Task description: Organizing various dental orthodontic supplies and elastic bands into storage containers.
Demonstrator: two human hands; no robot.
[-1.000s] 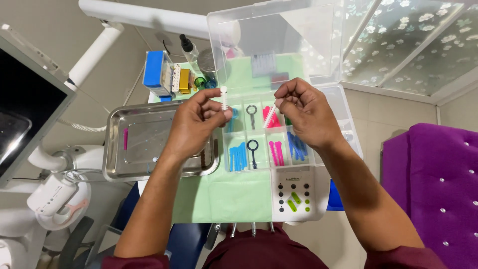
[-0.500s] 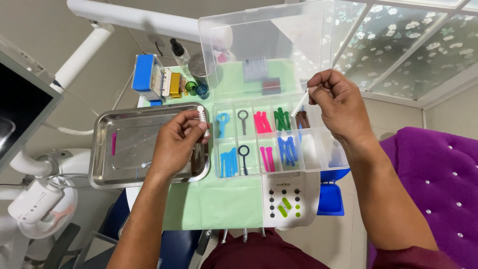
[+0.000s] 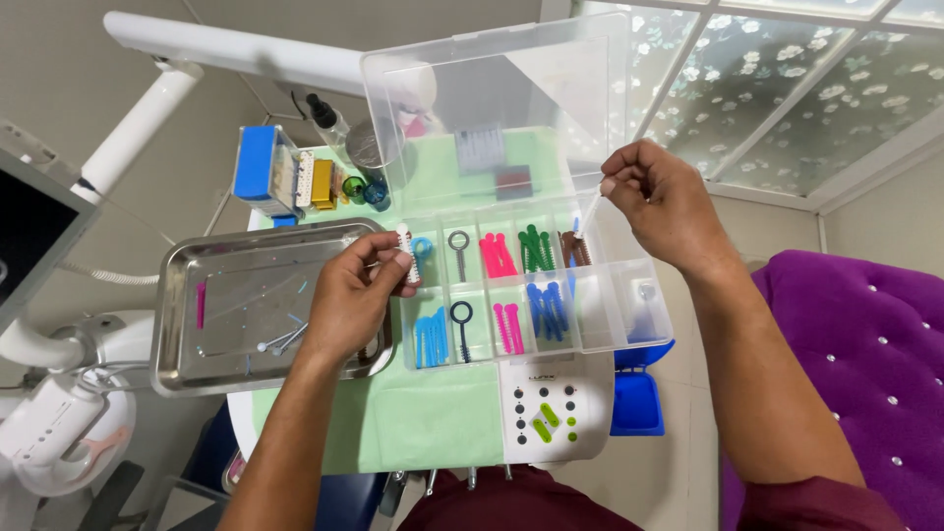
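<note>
My left hand (image 3: 354,290) pinches a small white ridged stick (image 3: 405,249) with a reddish tip, held over the right edge of the steel tray (image 3: 187,369). My right hand (image 3: 664,202) holds a thin white strip (image 3: 587,214) above the upper right compartments of a clear plastic organiser box (image 3: 629,310). The box's lid (image 3: 492,108) stands open behind it. Its compartments hold blue, pink, green, brown and clear small plastic pieces.
The steel tray holds a pink piece (image 3: 201,304) and a few small tools. A blue holder (image 3: 258,163), small bottles (image 3: 329,118) and a white control panel (image 3: 551,418) sit on the green cloth (image 3: 413,428). A white equipment arm (image 3: 226,54) crosses above; a purple chair (image 3: 865,334) is at right.
My right hand has shifted left and down toward the box's upper right compartments with the white strip. My left hand stays at the tray's edge, with the white stick now visible in its fingertips.
</note>
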